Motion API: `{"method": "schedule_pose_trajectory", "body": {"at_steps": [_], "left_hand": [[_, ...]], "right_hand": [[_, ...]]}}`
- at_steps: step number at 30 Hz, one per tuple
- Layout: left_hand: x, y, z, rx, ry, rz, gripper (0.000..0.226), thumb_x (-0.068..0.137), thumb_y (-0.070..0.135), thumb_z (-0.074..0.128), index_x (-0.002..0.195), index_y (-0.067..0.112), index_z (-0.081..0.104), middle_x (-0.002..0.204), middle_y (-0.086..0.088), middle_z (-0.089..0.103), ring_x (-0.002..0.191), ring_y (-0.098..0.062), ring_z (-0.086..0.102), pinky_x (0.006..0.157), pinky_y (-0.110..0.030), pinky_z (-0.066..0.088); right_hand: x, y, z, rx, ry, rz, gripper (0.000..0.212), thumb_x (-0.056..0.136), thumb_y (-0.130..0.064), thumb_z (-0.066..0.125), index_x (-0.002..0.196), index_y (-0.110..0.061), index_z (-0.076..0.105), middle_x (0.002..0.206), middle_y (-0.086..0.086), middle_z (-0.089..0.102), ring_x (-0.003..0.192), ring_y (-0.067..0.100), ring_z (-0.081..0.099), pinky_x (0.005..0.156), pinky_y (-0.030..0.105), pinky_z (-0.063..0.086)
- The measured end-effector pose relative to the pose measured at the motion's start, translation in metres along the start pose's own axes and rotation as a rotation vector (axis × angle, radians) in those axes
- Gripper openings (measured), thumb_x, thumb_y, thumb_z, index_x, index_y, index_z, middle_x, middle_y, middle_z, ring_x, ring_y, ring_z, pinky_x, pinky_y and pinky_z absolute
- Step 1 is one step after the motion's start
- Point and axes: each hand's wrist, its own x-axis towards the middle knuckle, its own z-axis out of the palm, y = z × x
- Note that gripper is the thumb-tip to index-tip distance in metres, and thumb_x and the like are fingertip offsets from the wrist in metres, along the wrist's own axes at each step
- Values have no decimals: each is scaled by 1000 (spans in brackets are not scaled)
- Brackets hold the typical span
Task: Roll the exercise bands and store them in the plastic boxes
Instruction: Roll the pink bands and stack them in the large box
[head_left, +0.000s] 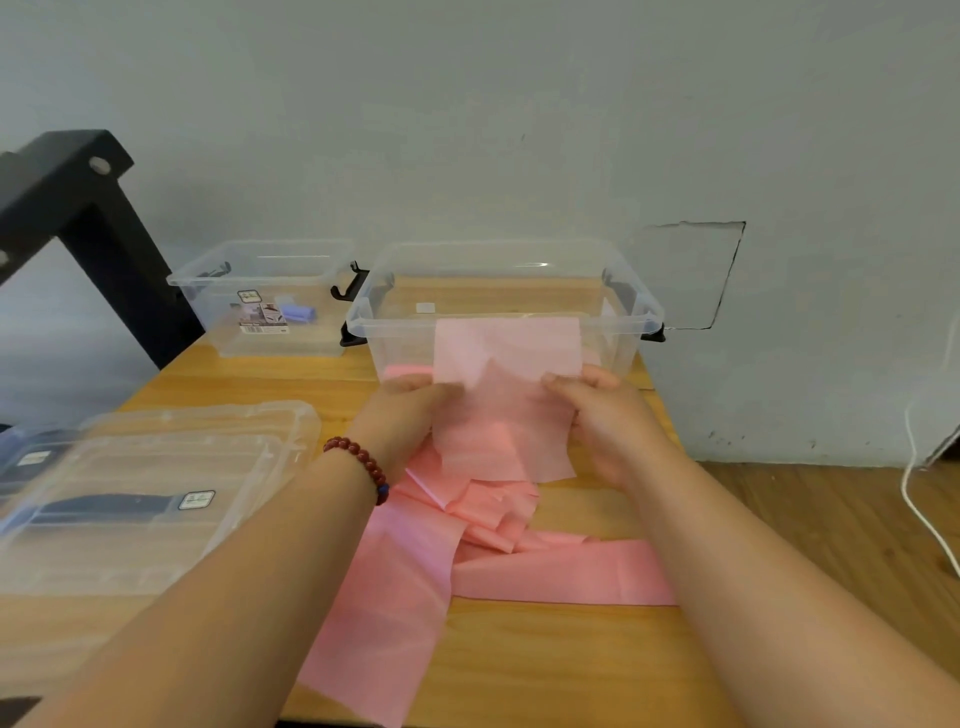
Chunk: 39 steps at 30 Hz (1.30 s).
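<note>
**Both hands hold up one end of the pink band in front of the near box**

The thin pink elastic exercise band (504, 415) is unrolled; its upper end is lifted off the light wooden table (545, 665) and stretched flat between the hands, just in front of the near wall of the large clear plastic box (400, 348); the left hand (410, 413) pinches the left edge, fingers curled round the band; the right hand (608, 421) clamps the right edge the same way, thumb on top.

Below the hands the band falls into a crumpled heap on the table; from there one strip runs towards the near table edge and another lies flat out to the right; no part of it is clearly inside the box.

A dark red bead bracelet (363, 465) sits on the left wrist.

Behind and to the left stands a smaller clear plastic box (208, 291) with a printed label; a rolled blue band (300, 313) lies in it.

Clear plastic lids (156, 467) are stacked at the left of the table; a black metal frame (104, 234) rises beyond them; a white cable (919, 509) hangs at the right, against the wall.
</note>
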Motion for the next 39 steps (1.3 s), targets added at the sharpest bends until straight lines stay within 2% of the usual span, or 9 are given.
{"method": "schedule_pose_trajectory", "body": {"at_steps": [6,10,15,19,23,27,30,34,39], "left_hand": [[-12,11,-1,-258,-106,61,18,100,14,47,103,14,65,89,-1,74,79,-13,70,69,-28,59],[-22,4,-7,-188,-217,49,32,94,2,53,117,22,62,104,-3,73,92,-19,70,75,-36,59],[-28,-11,-12,161,27,108,25,90,10,64,109,25,64,95,-8,73,80,-24,71,74,-39,59],[-33,-22,-15,240,151,213,17,85,26,72,98,32,63,84,-3,74,75,-18,72,67,-33,56],[-31,-32,-24,232,6,248,39,85,11,71,111,37,59,85,0,72,79,-17,69,75,-30,55],[-30,-39,-21,260,28,279,24,87,2,65,83,26,70,83,17,71,78,-2,65,73,-18,48],[-32,-45,-16,189,-6,287,24,86,-1,64,79,21,73,103,21,67,88,7,63,78,-10,46],[-36,-56,-16,226,-84,347,22,79,2,75,96,15,74,125,28,48,90,21,57,79,-4,44],[-34,-60,-18,467,-131,401,37,75,5,79,92,36,69,139,27,33,119,14,45,94,-3,37]], "right_hand": [[-18,-5,-5,51,-271,42,14,90,-11,61,99,-19,68,91,-1,73,81,19,68,76,33,51],[-25,-2,-3,20,-219,8,13,89,-6,61,92,-16,69,85,-3,75,79,14,69,77,33,53],[-36,8,-7,104,-297,93,39,93,-3,56,113,-37,60,99,-3,74,86,20,70,76,45,58],[-42,19,-8,11,-164,-23,66,88,11,56,130,-40,48,102,8,72,85,23,71,69,35,58],[-39,30,-14,-105,115,-161,54,84,-6,69,102,-54,53,101,4,69,88,22,70,80,41,57],[-40,38,-16,-209,215,-248,29,83,-18,73,97,-40,60,105,-19,62,105,12,62,90,34,51],[-41,43,-15,-239,182,-279,20,85,-13,70,87,-32,67,114,-18,60,109,10,60,85,31,52],[-43,46,-14,-201,97,-282,29,86,1,64,75,-26,69,101,-4,66,79,7,63,66,18,49],[-48,46,-12,-305,-38,-298,32,82,3,63,84,-29,70,100,-15,68,94,-3,61,83,13,47]]}}
